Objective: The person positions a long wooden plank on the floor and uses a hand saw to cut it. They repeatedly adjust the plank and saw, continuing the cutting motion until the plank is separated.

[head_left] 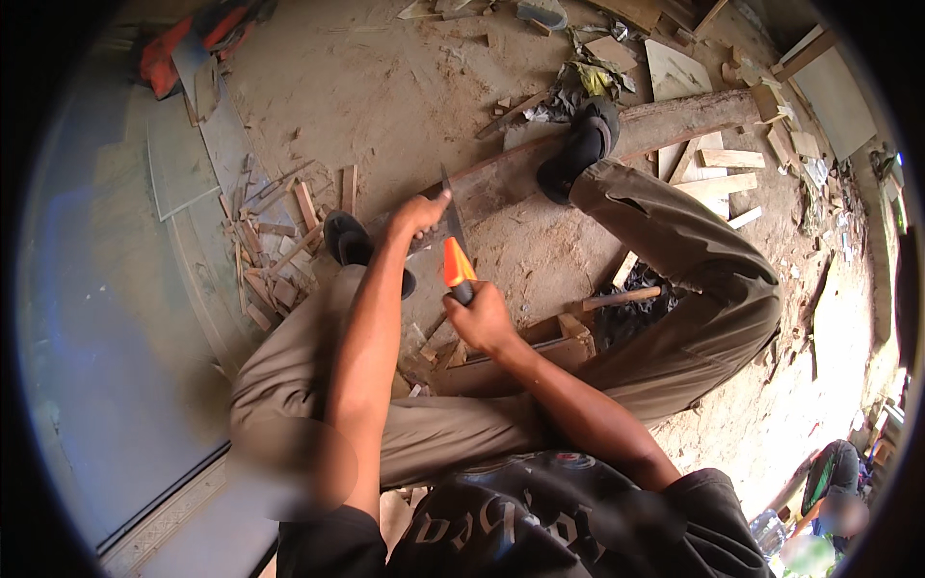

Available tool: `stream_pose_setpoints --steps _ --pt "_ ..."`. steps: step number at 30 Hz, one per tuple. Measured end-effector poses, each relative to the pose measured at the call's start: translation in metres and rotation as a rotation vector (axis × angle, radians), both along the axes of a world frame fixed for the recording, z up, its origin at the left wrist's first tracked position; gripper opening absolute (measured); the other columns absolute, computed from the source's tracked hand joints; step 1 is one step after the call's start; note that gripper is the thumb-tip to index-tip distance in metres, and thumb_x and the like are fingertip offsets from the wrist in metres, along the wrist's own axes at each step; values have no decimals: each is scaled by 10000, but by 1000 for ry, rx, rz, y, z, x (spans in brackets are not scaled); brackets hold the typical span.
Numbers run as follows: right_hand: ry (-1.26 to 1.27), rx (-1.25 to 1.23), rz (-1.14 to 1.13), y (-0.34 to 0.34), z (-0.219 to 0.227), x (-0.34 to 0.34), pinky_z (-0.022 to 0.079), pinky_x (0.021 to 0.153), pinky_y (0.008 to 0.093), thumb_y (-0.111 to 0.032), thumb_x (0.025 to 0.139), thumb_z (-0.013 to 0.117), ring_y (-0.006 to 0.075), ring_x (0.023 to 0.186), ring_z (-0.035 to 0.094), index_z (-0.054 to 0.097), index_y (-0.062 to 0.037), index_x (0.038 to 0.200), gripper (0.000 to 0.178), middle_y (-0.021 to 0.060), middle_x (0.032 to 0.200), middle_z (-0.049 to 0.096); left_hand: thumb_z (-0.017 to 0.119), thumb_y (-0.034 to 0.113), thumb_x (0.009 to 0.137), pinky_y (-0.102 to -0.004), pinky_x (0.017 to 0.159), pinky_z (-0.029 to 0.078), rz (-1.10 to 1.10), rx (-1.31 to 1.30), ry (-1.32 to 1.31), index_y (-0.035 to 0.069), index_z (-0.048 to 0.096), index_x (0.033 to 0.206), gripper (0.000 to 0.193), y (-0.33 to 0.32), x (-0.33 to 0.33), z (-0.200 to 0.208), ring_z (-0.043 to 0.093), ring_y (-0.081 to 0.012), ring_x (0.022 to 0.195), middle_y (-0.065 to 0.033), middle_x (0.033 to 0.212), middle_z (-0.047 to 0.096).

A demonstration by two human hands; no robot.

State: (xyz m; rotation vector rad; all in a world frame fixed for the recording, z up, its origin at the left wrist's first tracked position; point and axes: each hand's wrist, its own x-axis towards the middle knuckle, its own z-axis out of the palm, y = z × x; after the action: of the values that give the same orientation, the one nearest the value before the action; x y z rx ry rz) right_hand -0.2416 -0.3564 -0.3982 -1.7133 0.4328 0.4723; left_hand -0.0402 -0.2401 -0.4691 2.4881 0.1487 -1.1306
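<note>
1. Dirt floor (385,87), strewn with wood offcuts (275,246); person sits on it.
2. Long plank (597,144) lies pinned under right shoe (583,144), likely to steady it.
3. Handsaw (455,252) stands above plank's near end.
4. Right hand (482,318) closed on orange handle; left hand (419,214) pinches blade's back, probably guiding it.

Right hand (479,318) grips orange-handled saw (453,241); left hand (420,214) steadies blade.

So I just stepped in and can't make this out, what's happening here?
A person sits on the ground. The right hand grips the orange handle of a handsaw, while the left hand steadies its blade near the tip. The right foot rests on a long wooden plank. Wood offcuts lie scattered around.
</note>
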Motion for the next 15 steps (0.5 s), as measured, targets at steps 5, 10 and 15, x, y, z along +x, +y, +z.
stream_pose_setpoints --steps 5,10,15 --pt "26 33 44 -16 28 -34 423 518 340 -191 830 629 116 538 501 569 3 706 238 40 573 544 456 606 908 -400 728 529 148 75 -283 -41 697 933 691 53 36 16 669 -285 750 -179 873 702" --pt "-29 37 122 9 37 -16 409 506 344 -204 846 646 118 526 492 568 21 724 267 55 558 529 622 465 847 -422 865 492 21 32 -474 -1 685 964 485 66 27 -11 641 -386 999 -239 978 677" --pt "-63 96 70 -3 46 -37 392 511 335 -288 911 653 87 566 445 575 27 770 354 48 567 507 678 380 840 -468 1049 398 -23 159 -460 79 554 1284 551 53 -21 -67 510 -329 1249 -149 1339 552"
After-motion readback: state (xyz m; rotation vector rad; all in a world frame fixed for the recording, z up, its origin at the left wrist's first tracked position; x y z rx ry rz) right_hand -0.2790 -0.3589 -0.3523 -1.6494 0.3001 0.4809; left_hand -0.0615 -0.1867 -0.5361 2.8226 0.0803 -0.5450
